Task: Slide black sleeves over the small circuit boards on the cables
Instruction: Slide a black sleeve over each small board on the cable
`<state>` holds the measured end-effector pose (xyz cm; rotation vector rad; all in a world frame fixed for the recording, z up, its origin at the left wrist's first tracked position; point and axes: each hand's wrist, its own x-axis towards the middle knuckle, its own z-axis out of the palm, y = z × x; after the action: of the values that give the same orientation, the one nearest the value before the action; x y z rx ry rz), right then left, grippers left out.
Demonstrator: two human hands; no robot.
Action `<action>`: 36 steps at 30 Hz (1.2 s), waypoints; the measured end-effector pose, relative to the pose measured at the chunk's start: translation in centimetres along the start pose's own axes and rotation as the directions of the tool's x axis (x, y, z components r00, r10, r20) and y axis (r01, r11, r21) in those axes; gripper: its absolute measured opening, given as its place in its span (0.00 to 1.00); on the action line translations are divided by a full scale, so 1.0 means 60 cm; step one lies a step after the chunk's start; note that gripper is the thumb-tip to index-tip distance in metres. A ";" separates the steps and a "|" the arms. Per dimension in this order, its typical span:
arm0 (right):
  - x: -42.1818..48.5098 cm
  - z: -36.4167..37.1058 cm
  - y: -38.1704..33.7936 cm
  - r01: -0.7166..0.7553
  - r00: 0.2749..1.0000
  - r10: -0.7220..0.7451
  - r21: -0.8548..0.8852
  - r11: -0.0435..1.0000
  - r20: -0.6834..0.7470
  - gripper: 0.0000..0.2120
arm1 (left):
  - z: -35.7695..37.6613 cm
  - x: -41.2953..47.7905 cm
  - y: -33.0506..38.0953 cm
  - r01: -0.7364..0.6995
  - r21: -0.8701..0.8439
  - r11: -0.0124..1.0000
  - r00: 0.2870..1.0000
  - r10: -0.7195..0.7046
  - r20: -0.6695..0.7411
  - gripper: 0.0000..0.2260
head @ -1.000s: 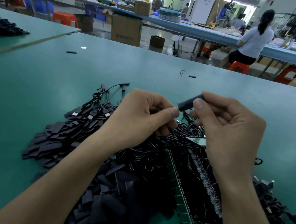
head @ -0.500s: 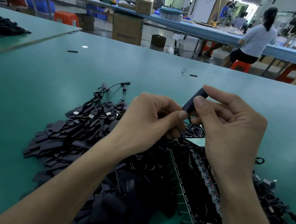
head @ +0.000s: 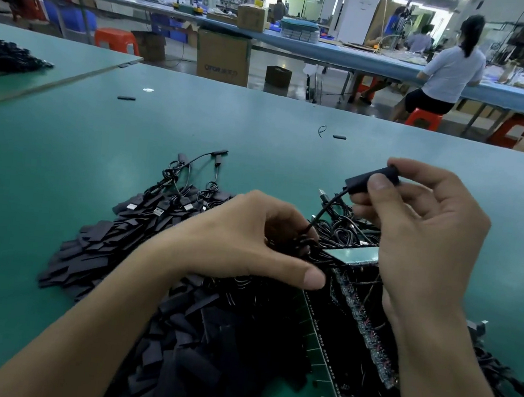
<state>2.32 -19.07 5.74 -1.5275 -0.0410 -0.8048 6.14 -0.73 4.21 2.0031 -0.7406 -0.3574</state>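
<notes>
Green workbench (head: 62, 177) fills the view, with a busy factory floor behind it and a seated person (head: 449, 66) at the far bench. Up front, the right hand (head: 418, 240) pinches a black sleeve (head: 366, 180) between thumb and forefinger, lifted clear of the surface. A thin cable (head: 329, 207) runs out of the sleeve's lower end and down to the left hand (head: 250, 239), whose fingers curl round the coiled cable just above the heap.

No bare board shows at the sleeve's mouth, so this one looks seated or very nearly so; a last tug may be all it wants. Plenty left, though! A big pile of loose sleeves (head: 110, 247) fans out on the left, flat, matt and rectangular, like little dark tabs. A tangle of glossy black cables (head: 348, 230) lies beneath the hands. A few silver plugs (head: 159, 210) rest at the pile's far edge; whether those cables are finished is hard to tell. Under the right wrist sits a rigid green panel (head: 319, 343), its edge lined with small pads.
</notes>
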 end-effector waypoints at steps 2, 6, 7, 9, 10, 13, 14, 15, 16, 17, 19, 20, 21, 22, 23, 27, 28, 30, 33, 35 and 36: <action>0.002 -0.002 -0.001 -0.024 0.999 0.024 0.011 1.000 -0.028 0.10 | -0.005 0.001 -0.006 0.007 0.046 0.999 1.000 -0.006 -0.019 0.13; 0.003 -0.008 -0.001 -0.015 1.000 0.013 -0.155 0.988 -0.015 0.11 | -0.011 0.019 -0.033 -0.002 0.103 0.995 0.943 0.036 -0.331 0.01; 0.004 -0.010 -0.001 -0.006 1.000 0.008 -0.234 0.972 0.005 0.12 | -0.015 0.025 -0.043 0.014 0.096 0.995 0.894 0.031 -0.448 0.01; 0.006 -0.018 -0.004 0.004 0.996 0.032 -0.374 0.928 0.089 0.11 | -0.027 0.040 -0.065 0.075 0.084 0.994 0.743 0.001 -0.669 0.02; 0.007 -0.020 -0.007 0.009 0.986 0.063 -0.426 0.905 0.154 0.10 | -0.035 0.049 -0.077 0.112 0.081 0.990 0.668 -0.015 -0.744 0.03; 0.005 -0.024 -0.024 0.036 0.895 0.223 -0.560 0.827 0.387 0.15 | -0.070 0.079 -0.113 0.230 0.090 0.969 0.547 -0.052 -0.835 0.08; 0.002 -0.024 -0.030 0.064 0.840 0.282 -0.601 0.797 0.463 0.21 | -0.084 0.089 -0.125 0.284 0.098 0.954 0.539 -0.074 -0.839 0.09; -0.002 -0.025 -0.036 0.093 0.777 0.346 -0.639 0.764 0.526 0.25 | -0.097 0.098 -0.137 0.349 0.109 0.931 0.542 -0.105 -0.834 0.10; -0.006 -0.025 -0.041 0.125 0.713 0.409 -0.678 0.724 0.569 0.26 | -0.108 0.105 -0.148 0.415 0.116 0.902 0.549 -0.147 -0.823 0.10; -0.008 -0.025 -0.046 0.166 0.662 0.462 -0.717 0.677 0.590 0.26 | -0.115 0.111 -0.157 0.484 0.114 0.868 0.555 -0.204 -0.806 0.10; -0.007 -0.028 -0.051 0.272 0.624 0.516 -0.782 0.561 0.587 0.26 | -0.118 0.114 -0.170 0.593 0.134 0.794 0.574 -0.300 -0.762 0.12; -0.005 -0.031 -0.050 0.306 0.629 0.527 -0.805 0.509 0.572 0.26 | -0.113 0.113 -0.172 0.630 0.173 0.757 0.582 -0.314 -0.750 0.10; -0.002 -0.032 -0.047 0.305 0.648 0.529 -0.823 0.479 0.548 0.25 | -0.106 0.109 -0.172 0.653 0.216 0.726 0.589 -0.308 -0.747 0.09; 0.000 -0.034 -0.042 0.281 0.676 0.520 -0.835 0.473 0.522 0.23 | -0.097 0.106 -0.171 0.654 0.251 0.714 0.596 -0.281 -0.753 0.10; 0.001 -0.035 -0.036 0.248 0.705 0.504 -0.839 0.484 0.499 0.21 | -0.087 0.103 -0.167 0.630 0.268 0.728 0.602 -0.240 -0.762 0.12; 0.006 -0.035 -0.013 0.126 0.846 0.347 -0.785 0.607 0.404 0.13 | -0.033 0.088 -0.117 0.205 0.110 0.973 0.686 -0.062 -0.725 0.03; 0.008 -0.035 -0.009 0.111 0.880 0.296 -0.766 0.634 0.372 0.12 | -0.018 0.083 -0.097 0.076 0.043 0.996 0.722 -0.026 -0.691 0.04; 0.010 -0.035 -0.003 0.102 0.923 0.211 -0.733 0.673 0.323 0.12 | 0.007 0.071 -0.061 -0.127 -0.080 0.989 0.816 0.058 -0.575 0.01; 0.007 -0.032 -0.003 0.104 0.933 0.157 -0.662 0.742 0.323 0.10 | 0.028 0.055 -0.026 -0.238 -0.115 0.965 0.910 0.179 -0.374 0.09; 0.007 -0.030 -0.004 0.092 0.930 0.147 -0.600 0.795 0.336 0.10 | 0.031 0.050 -0.015 -0.305 -0.124 0.944 0.917 0.255 -0.308 0.07; 0.007 -0.029 -0.004 0.091 0.926 0.144 -0.575 0.813 0.350 0.10 | 0.032 0.048 -0.012 -0.339 -0.135 0.931 0.908 0.286 -0.305 0.06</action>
<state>1.75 -20.78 5.98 -2.2588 -0.0611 -0.4987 7.65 -3.57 2.74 1.6779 -0.8007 0.0491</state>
